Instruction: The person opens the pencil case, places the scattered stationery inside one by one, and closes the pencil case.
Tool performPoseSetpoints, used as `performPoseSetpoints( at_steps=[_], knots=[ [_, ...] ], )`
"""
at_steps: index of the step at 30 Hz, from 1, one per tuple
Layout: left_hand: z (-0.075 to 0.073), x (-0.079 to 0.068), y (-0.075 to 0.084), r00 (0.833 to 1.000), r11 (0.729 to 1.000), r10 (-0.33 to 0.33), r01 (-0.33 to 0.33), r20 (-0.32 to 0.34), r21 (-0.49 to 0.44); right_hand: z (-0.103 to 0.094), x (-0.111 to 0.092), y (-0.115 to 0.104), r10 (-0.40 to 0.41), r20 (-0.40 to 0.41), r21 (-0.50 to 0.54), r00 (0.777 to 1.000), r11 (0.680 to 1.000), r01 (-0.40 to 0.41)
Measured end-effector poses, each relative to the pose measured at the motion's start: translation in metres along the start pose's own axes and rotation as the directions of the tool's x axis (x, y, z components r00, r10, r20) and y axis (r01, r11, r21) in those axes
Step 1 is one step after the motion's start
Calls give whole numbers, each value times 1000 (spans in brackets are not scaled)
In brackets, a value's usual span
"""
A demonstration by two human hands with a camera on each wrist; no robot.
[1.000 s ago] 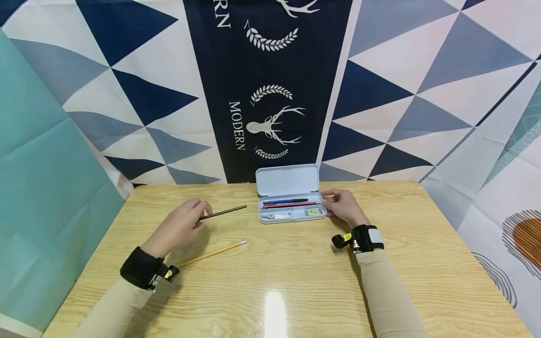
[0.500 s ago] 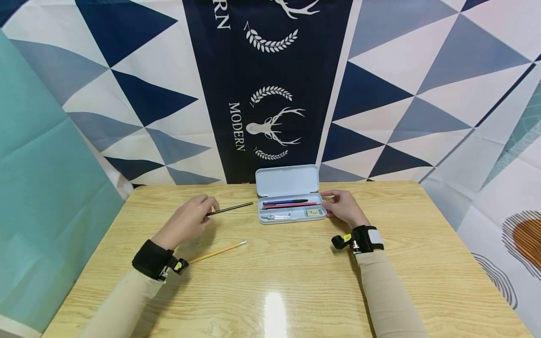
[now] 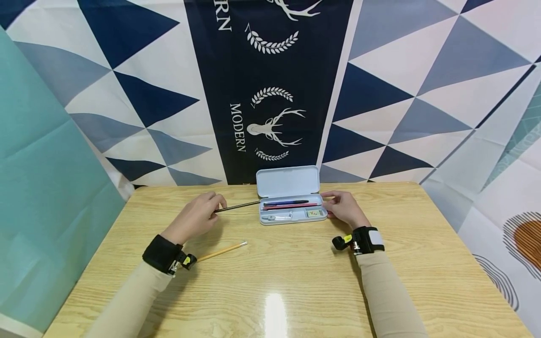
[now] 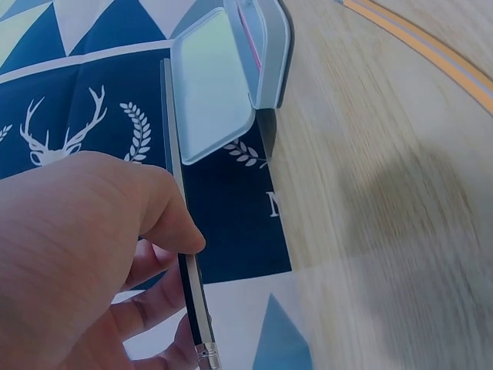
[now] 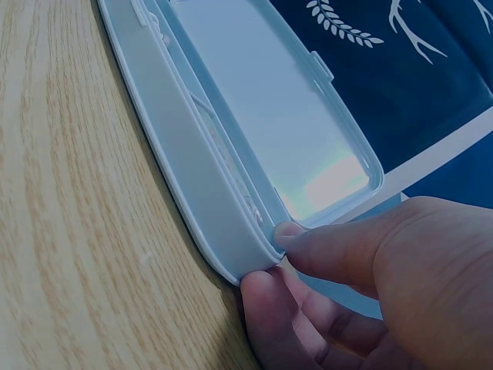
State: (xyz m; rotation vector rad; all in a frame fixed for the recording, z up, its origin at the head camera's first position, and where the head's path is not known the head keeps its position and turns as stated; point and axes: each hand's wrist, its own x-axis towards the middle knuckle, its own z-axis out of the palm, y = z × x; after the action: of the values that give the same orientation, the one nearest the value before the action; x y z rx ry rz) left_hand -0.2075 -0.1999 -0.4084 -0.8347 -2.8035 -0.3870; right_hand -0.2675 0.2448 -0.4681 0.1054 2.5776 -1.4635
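Note:
My left hand (image 3: 195, 219) pinches a black pencil (image 3: 238, 206) between thumb and fingers, its far tip at the left end of a light blue pencil case (image 3: 296, 222). In the left wrist view, a silver ferrule (image 4: 206, 351) shows at the pencil's near end. The case's lid (image 3: 289, 182) stands open against the wall cloth. Inside lie a blue and black pen (image 3: 285, 203), a red pencil (image 3: 291, 206), a compass (image 3: 276, 217) and a small eraser (image 3: 314, 213). My right hand (image 3: 344, 209) grips the case's right end, thumb on the rim (image 5: 266, 248), fingers below outside.
A yellow pencil (image 3: 221, 252) with a white eraser end lies on the wooden table (image 3: 321, 291), in front of my left hand. Behind the table's back edge hangs a patterned cloth (image 3: 274, 70). A teal panel (image 3: 50, 188) rises on the left.
My left hand has moved right and slightly back, bringing the black pencil's tip up to the pencil case. The right hand and the case stay in place.

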Motion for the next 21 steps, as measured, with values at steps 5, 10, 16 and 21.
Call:
performPoseSetpoints(
  at_steps=[5, 10, 16, 21],
  knots=[
    [2, 4, 3, 1000, 1000, 1, -1, 2, -13, 0, 1, 1, -4, -2, 2, 1000, 1000, 4],
    [3, 7, 5, 1000, 1000, -8, 9, 10, -24, 0, 1, 0, -10, -3, -5, 1000, 1000, 10],
    [5, 14, 10, 1000, 999, -17, 18, 23, -37, 0, 1, -1, -10, -2, -15, 1000, 1000, 10],
    [9, 23, 15, 998, 999, -23, 25, 54, -42, 1, 1, 0, -10, -5, -13, 1000, 1000, 10]
  ],
)
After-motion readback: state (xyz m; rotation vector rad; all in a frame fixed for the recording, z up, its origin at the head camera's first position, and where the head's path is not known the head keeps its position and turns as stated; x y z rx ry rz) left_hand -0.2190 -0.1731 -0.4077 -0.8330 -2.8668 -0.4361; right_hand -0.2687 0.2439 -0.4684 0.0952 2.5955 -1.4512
